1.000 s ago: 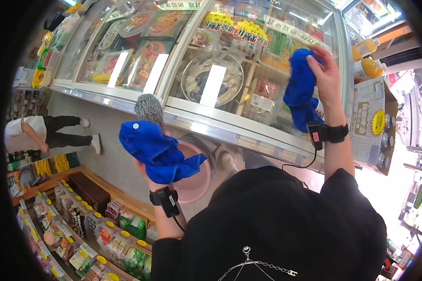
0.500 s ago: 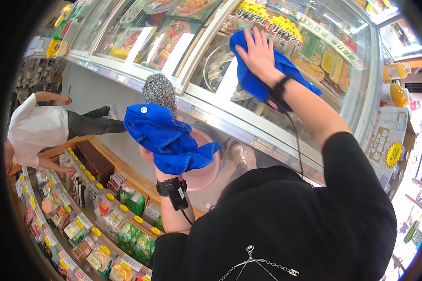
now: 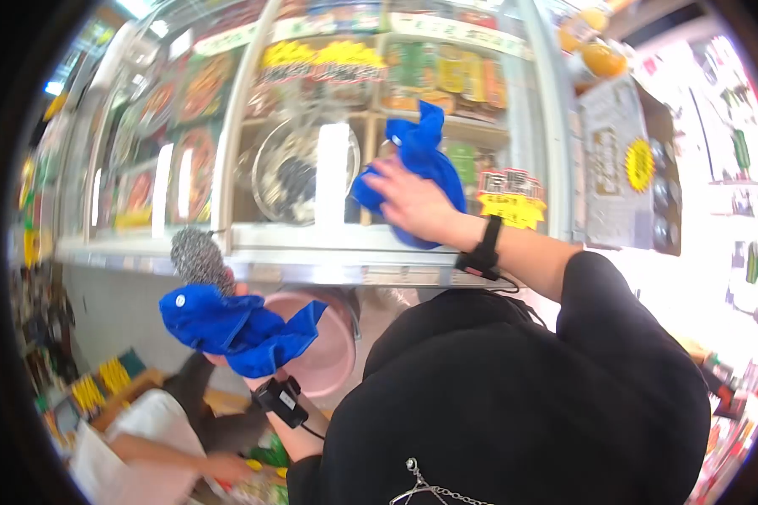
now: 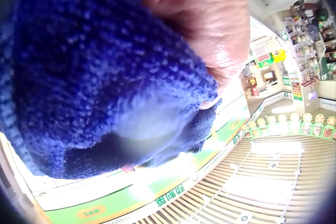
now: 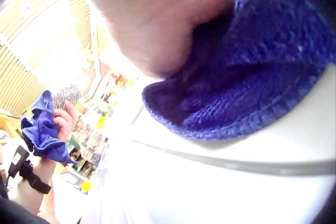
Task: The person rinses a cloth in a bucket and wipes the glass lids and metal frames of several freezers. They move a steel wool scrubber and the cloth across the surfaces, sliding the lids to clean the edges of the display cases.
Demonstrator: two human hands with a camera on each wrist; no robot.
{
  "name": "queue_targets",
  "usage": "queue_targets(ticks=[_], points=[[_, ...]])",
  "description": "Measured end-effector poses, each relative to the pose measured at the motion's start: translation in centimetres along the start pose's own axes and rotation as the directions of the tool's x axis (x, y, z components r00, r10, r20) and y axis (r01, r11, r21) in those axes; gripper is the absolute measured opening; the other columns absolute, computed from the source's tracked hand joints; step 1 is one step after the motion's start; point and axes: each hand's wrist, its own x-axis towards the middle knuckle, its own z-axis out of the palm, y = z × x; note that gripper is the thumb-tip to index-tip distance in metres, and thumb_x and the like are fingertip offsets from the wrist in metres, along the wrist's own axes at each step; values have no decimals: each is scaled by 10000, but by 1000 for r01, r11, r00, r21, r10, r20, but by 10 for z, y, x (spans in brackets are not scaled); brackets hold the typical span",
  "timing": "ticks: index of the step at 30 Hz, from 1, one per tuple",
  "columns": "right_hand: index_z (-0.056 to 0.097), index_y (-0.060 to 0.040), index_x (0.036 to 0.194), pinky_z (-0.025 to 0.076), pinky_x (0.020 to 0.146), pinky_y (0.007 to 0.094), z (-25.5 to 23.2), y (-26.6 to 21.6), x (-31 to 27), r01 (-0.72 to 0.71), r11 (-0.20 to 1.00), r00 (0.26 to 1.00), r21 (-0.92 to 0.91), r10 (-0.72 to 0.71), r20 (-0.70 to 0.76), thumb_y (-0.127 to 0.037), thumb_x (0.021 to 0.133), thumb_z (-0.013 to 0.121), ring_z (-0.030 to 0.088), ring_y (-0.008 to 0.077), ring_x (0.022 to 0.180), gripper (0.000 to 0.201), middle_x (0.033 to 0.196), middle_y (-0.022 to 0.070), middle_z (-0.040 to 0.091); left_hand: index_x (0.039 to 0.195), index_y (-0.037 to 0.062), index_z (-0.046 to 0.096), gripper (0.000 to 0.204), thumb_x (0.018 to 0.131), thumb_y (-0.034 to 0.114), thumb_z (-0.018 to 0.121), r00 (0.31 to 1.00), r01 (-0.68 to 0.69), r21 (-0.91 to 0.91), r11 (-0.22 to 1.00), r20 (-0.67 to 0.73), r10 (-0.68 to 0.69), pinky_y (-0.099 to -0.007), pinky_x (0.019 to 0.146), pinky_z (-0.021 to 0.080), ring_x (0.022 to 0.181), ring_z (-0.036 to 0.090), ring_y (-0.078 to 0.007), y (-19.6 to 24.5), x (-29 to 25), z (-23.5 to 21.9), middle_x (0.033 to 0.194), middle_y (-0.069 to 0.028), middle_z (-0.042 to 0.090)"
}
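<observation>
My left hand (image 5: 63, 123) grips a steel wool scourer (image 3: 198, 257), with a blue cloth (image 3: 232, 324) draped over the palm and wrist side. Much of that hand is hidden under the cloth in the head view. In the left wrist view the cloth's weave fills the near left, beside the base of the hand. My right hand (image 3: 413, 204) lies on a second blue cloth (image 3: 429, 156), pressing it on the glass top (image 3: 303, 240) of a display freezer near its front edge. A loose end of this cloth sticks up beyond the fingers.
Under the glass are packaged foods and a round bowl (image 3: 306, 172). A pink bucket (image 3: 333, 349) stands on the floor by the freezer. Juice bottles (image 3: 602, 61) and a carton (image 3: 619, 164) stand to the right. A person in a white top (image 3: 139, 450) is behind at lower left.
My right hand first lifted the bunched cloth, then laid it on the glass and has slid it toward the freezer's front edge. The left hand keeps its hold. The bystander has come nearer.
</observation>
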Motion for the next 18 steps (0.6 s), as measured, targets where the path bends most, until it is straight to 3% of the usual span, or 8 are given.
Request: queue_targets(ticks=[2,4,6,8,9,12,14,18], points=[[418,-65,1229,356,966,407,-29,31,-42,-280,952,946,-123,251,-206,-176,781,538,375,350,1193,477,1283,170,399,1369,86,188,738,812,435,523,998,60,-84,995,-17,-61,-531,938,357,1167,418,-388,-3,11,18,1388,-197,244],[421,-41,1206,424,865,415,-49,79,-81,-443,873,824,-203,308,-476,-214,745,571,439,323,1116,515,1228,152,449,1359,77,223,657,847,431,434,999,35,-42,998,27,-34,-534,939,365,1129,447,-393,-15,26,19,1371,-202,277],[411,-18,1216,426,829,423,-81,86,-106,-660,638,729,-396,416,-544,-323,716,630,471,329,1062,625,1194,166,477,1348,68,259,595,883,428,346,998,-5,-4,1000,55,5,-537,939,373,1091,475,-397,-25,36,29,1355,-208,311],[402,-6,1230,421,811,425,-99,102,-123,-674,564,700,-477,283,-655,-455,678,661,490,335,1016,757,1179,187,483,1354,118,245,740,776,441,575,995,103,-3,995,13,-103,-492,906,401,1114,475,-347,-33,48,57,1369,-182,280],[397,8,1234,436,797,417,-104,109,-127,-740,536,654,-406,432,-621,-555,643,661,509,341,988,858,1125,210,502,1354,118,245,740,776,441,575,993,113,-1,994,25,-113,-492,906,401,1114,475,-347,-35,52,57,1369,-182,280],[382,27,1242,463,749,412,-121,97,-115,-843,431,537,-321,675,-505,-604,617,661,536,346,943,931,1043,220,525,1350,130,261,721,782,462,556,993,67,115,991,-100,-56,-483,892,414,1105,484,-335,-38,49,36,1375,-179,275],[419,40,1178,481,705,412,-121,105,-112,-848,435,529,-303,656,-538,-602,608,672,557,351,888,895,969,218,537,1361,104,272,737,810,580,381,994,90,126,988,-76,-81,-488,949,375,1117,472,-381,-40,45,32,1342,-176,356],[479,16,994,476,713,422,-111,114,-98,-869,441,486,-222,685,-543,-494,665,671,544,345,908,637,981,205,533,1350,132,277,710,802,535,478,990,131,80,988,43,-135,-483,886,411,1131,464,-342,-35,45,35,1399,-176,239]])
